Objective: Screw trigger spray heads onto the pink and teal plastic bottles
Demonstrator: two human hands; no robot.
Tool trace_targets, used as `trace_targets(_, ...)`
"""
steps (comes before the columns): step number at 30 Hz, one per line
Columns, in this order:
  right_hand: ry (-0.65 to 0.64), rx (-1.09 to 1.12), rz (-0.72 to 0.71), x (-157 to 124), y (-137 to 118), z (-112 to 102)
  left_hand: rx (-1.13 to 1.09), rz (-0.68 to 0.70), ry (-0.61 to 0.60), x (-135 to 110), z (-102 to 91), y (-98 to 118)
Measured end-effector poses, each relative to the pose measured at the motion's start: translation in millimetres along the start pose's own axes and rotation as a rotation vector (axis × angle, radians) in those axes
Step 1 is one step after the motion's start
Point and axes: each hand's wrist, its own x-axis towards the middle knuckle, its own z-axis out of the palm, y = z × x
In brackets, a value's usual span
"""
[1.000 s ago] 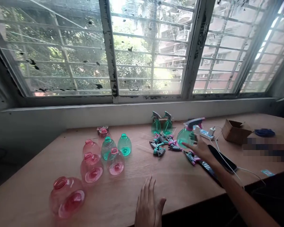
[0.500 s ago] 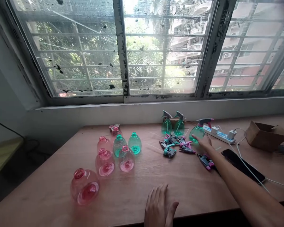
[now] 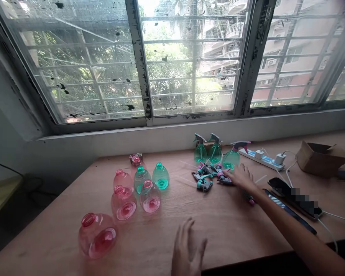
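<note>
My right hand (image 3: pixel 242 177) is off the green spray bottle (image 3: pixel 231 158), its fingers spread, in front of that bottle and over the right side of a pile of loose trigger spray heads (image 3: pixel 203 180). The bottle stands upright with a dark and pink trigger head on it. Behind the pile are two more green spray bottles with heads, one (image 3: pixel 200 152) left of the other (image 3: pixel 215 154). My left hand (image 3: pixel 186 249) is open near the front edge, fingers apart and holding nothing. Under my right wrist, another spray head (image 3: pixel 251 200) is mostly hidden.
Headless bottles stand on the left: a large pink one (image 3: pixel 97 235), several smaller pink ones (image 3: pixel 123 203) and two green ones (image 3: pixel 161 178). A power strip (image 3: pixel 261 159), a cardboard box (image 3: pixel 316 163), a dark phone (image 3: pixel 276 187) and white cables lie at the right.
My right hand has let go of the green spray bottle and drawn back towards me. My left hand has lifted and its fingers have curved. The view has shifted slightly.
</note>
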Motion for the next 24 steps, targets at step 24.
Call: trace_targets(24,-0.016,0.219,-0.078,-199.4,-14.5,-14.8,-0.041,-0.158,0.134,34.5,-7.9,-21.5)
